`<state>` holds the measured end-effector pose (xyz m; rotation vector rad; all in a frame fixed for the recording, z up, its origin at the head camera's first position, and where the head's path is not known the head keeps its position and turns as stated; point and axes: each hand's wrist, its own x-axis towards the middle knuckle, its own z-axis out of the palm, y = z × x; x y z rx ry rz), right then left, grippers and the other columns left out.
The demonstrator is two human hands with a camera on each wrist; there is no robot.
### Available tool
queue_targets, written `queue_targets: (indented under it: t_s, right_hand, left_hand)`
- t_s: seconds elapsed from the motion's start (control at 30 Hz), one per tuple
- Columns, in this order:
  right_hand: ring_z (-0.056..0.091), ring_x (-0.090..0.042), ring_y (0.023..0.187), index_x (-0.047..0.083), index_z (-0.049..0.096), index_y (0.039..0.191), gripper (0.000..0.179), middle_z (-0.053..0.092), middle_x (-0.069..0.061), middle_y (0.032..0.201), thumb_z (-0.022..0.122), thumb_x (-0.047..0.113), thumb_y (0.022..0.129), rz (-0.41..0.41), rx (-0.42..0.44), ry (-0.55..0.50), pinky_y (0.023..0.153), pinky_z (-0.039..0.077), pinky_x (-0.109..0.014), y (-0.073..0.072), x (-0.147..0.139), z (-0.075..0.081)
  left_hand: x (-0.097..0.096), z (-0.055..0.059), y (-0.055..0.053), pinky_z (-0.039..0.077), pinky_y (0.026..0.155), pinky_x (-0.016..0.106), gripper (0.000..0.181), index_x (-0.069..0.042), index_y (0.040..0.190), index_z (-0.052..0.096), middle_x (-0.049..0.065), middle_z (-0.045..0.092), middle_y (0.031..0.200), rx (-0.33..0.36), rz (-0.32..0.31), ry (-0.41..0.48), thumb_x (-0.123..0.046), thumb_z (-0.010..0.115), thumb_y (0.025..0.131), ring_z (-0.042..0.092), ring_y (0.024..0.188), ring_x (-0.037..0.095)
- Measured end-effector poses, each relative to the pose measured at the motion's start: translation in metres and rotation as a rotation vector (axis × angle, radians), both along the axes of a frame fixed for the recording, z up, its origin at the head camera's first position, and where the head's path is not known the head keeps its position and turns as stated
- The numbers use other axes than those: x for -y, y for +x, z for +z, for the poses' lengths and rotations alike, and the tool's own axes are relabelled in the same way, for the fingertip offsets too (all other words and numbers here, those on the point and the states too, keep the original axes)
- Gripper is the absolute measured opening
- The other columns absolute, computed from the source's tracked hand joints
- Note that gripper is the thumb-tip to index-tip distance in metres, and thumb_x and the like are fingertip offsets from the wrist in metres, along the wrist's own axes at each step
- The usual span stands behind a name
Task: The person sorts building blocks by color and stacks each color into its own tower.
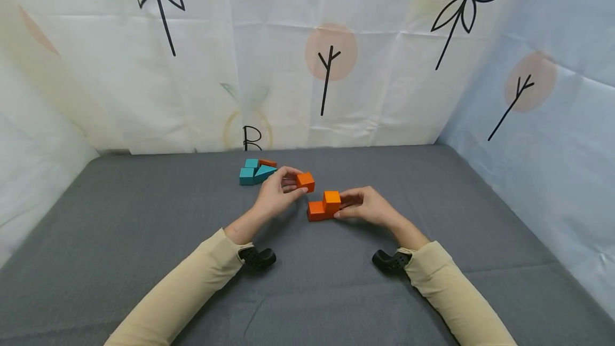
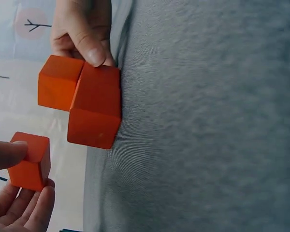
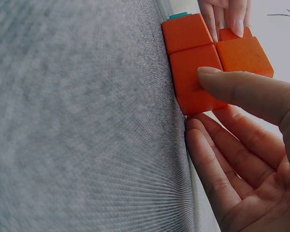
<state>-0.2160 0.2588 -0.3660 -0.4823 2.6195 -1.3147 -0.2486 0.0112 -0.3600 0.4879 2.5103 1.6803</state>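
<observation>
My cube (image 1: 305, 181) is off the tabletop (image 1: 307, 292) at the centre of the head view, pinched between the thumb and fingers of my left hand (image 1: 277, 191). Just below and right sits the orange stack (image 1: 325, 208), two blocks under one; my right hand (image 1: 369, 206) holds its right end, thumb on the lower block, fingers bent behind. I judge this the adding of a piece; next calls for steadying the stack and setting the cube flush, though where, I can't tell. My right fingertips' contact is hidden behind the blocks. Left of centre, my left hand overlaps the teal pieces (image 1: 247, 177) and a red piece (image 1: 267, 163), whose full shape I can't make out.
</observation>
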Motion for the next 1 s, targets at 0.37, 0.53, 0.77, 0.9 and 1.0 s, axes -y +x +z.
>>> queue_targets:
  t_s: [0.37, 0.53, 0.77, 0.9, 1.0]
  right_hand:
    - [0.066, -0.030, 0.104, -0.003, 0.063, 0.123, 0.047, 0.068, -0.018, 0.114, 0.077, 0.015, 0.081, 0.003, 0.006, -0.006, 0.086, 0.054, -0.037, -0.001, 0.001, 0.001]
    - [0.066, -0.030, 0.104, -0.002, 0.063, 0.123, 0.047, 0.068, -0.019, 0.114, 0.077, 0.014, 0.081, 0.005, 0.007, -0.014, 0.085, 0.054, -0.037, -0.003, 0.000, 0.000]
    - [0.066, -0.029, 0.103, -0.002, 0.063, 0.123, 0.046, 0.068, -0.018, 0.114, 0.077, 0.014, 0.081, 0.006, -0.001, -0.010, 0.084, 0.055, -0.036, -0.004, 0.000, -0.001]
    - [0.067, -0.029, 0.102, -0.002, 0.064, 0.122, 0.045, 0.068, -0.019, 0.113, 0.077, 0.013, 0.082, 0.010, -0.001, -0.016, 0.083, 0.055, -0.036, -0.004, 0.001, -0.001]
    - [0.066, -0.030, 0.102, -0.003, 0.063, 0.122, 0.044, 0.068, -0.019, 0.113, 0.076, 0.012, 0.082, 0.016, 0.000, -0.023, 0.082, 0.055, -0.036, -0.004, 0.001, -0.001]
  left_hand:
    - [0.003, -0.004, 0.010, 0.050, 0.096, 0.037, 0.038, -0.005, 0.120, 0.058, 0.013, 0.061, 0.123, -0.001, -0.091, 0.021, -0.009, 0.073, 0.085, 0.062, 0.111, 0.027]
    - [0.003, -0.004, 0.014, 0.050, 0.096, 0.037, 0.037, -0.005, 0.119, 0.058, 0.014, 0.061, 0.122, -0.028, -0.146, 0.015, -0.008, 0.072, 0.085, 0.062, 0.111, 0.027]
    - [0.003, -0.004, 0.016, 0.050, 0.095, 0.039, 0.035, -0.005, 0.117, 0.059, 0.014, 0.062, 0.120, -0.036, -0.182, 0.004, -0.006, 0.073, 0.084, 0.062, 0.109, 0.027]
    - [0.001, -0.006, 0.016, 0.051, 0.094, 0.038, 0.035, -0.005, 0.116, 0.060, 0.013, 0.063, 0.118, -0.047, -0.198, -0.003, -0.006, 0.073, 0.084, 0.063, 0.107, 0.026]
    - [-0.001, -0.007, 0.016, 0.052, 0.093, 0.038, 0.034, -0.005, 0.116, 0.060, 0.012, 0.063, 0.118, -0.047, -0.204, -0.002, -0.006, 0.073, 0.084, 0.063, 0.107, 0.026]
